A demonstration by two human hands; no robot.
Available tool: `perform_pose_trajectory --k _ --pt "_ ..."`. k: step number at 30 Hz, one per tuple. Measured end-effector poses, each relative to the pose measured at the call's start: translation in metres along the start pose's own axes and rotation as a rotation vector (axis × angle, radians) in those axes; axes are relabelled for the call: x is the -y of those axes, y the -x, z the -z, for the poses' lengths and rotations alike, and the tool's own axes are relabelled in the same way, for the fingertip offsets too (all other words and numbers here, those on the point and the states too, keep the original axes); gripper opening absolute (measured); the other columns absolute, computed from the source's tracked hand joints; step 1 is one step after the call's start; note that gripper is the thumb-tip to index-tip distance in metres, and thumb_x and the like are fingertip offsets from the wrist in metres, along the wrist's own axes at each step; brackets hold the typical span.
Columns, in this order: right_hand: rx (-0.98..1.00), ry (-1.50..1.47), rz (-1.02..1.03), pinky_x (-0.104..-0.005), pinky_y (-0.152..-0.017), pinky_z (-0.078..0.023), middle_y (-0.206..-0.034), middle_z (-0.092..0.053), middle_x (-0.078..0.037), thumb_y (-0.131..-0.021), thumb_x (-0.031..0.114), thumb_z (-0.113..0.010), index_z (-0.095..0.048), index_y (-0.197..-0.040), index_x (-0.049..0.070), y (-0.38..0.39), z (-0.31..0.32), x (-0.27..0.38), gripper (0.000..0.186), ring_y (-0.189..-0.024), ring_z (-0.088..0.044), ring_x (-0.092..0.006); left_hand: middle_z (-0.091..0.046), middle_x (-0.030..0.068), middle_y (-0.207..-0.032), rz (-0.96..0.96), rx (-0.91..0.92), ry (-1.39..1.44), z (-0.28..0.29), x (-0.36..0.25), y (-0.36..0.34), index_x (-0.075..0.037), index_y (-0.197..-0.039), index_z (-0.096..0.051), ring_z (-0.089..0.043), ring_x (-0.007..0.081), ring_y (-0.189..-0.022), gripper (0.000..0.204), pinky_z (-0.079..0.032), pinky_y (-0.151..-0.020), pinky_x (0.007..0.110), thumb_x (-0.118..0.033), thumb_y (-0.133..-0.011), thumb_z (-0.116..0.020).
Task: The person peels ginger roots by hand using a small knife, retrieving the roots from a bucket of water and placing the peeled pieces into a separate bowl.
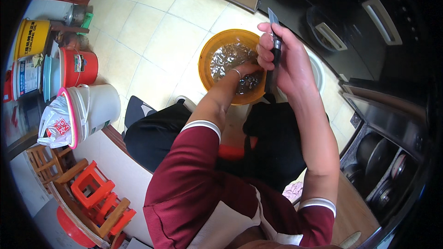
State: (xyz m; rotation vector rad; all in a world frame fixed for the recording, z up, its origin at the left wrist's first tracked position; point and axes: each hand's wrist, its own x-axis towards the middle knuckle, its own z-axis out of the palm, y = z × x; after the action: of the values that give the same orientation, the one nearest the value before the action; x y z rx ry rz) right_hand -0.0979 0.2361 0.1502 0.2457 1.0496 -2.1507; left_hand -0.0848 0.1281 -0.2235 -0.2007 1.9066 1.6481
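My right hand point(291, 64) is wrapped round the black handle of a small knife point(273, 17), its short blade pointing up and away from me. This hand is raised over the right side of a yellow-orange basin point(206, 64) on the floor. Inside the basin, water glints over dark contents that I cannot make out. My left hand point(247, 70) reaches down into the basin, a thin bracelet at its wrist. Its fingers are partly hidden by the water and by my right hand, so any object in them does not show.
A white basin point(318, 71) stands right of the yellow one, beside dark cabinets point(341, 32) with pale handles. Left are a white bucket point(104, 110), a red bucket point(87, 68) and a yellow pail point(33, 37). Red stools point(92, 184) lie lower left; pans point(369, 150) fill a rack at right.
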Motion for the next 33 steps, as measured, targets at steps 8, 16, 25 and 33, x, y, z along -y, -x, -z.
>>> perform_pose_trajectory --k 8,16,25,33 --pt "0.013 0.015 0.12 -0.0243 -0.05 -0.036 -0.074 -0.051 -0.001 -0.104 0.022 -0.044 -0.054 -0.112 -0.001 0.003 0.013 0.005 0.026 -0.06 -0.046 -0.0102 -0.069 0.0047 -0.089 0.449 0.234 0.403 0.042 -0.043 0.045 -0.018 -0.106 -0.063 -0.062 0.0194 -0.064 0.038 -0.051 -0.061 0.031 -0.05 -0.088 -0.055" --pt "-0.087 0.134 0.203 -0.0236 -0.046 -0.04 -0.072 -0.055 -0.003 -0.102 0.02 -0.045 -0.058 -0.107 -0.001 -0.003 0.03 -0.005 0.024 -0.058 -0.051 -0.0106 -0.073 0.0105 -0.101 0.254 0.216 0.782 0.062 -0.129 0.137 -0.002 -0.109 -0.065 -0.07 0.0242 -0.091 0.036 -0.057 -0.086 0.04 -0.033 -0.097 -0.05" --pt "-0.231 0.582 0.256 -0.021 -0.046 -0.041 -0.085 -0.059 -0.002 -0.098 0.021 -0.053 -0.057 -0.105 0.003 -0.025 0.05 -0.039 0.019 -0.069 -0.054 -0.0064 -0.057 0.0159 -0.135 0.03 0.162 0.757 0.081 -0.192 0.218 -0.001 -0.139 -0.044 -0.061 0.0247 -0.118 0.052 -0.053 -0.102 0.039 -0.038 -0.103 -0.049" --pt "-0.039 0.692 0.171 -0.0195 -0.038 -0.033 -0.081 -0.058 0.001 -0.096 0.037 -0.067 -0.058 -0.106 0.004 -0.01 0.037 -0.056 0.036 -0.047 -0.041 -0.0038 -0.063 0.0142 -0.127 -0.109 0.043 0.89 0.066 -0.194 0.239 -0.001 -0.133 -0.05 -0.064 0.0222 -0.114 0.045 -0.056 -0.098 0.037 -0.032 -0.101 -0.057"
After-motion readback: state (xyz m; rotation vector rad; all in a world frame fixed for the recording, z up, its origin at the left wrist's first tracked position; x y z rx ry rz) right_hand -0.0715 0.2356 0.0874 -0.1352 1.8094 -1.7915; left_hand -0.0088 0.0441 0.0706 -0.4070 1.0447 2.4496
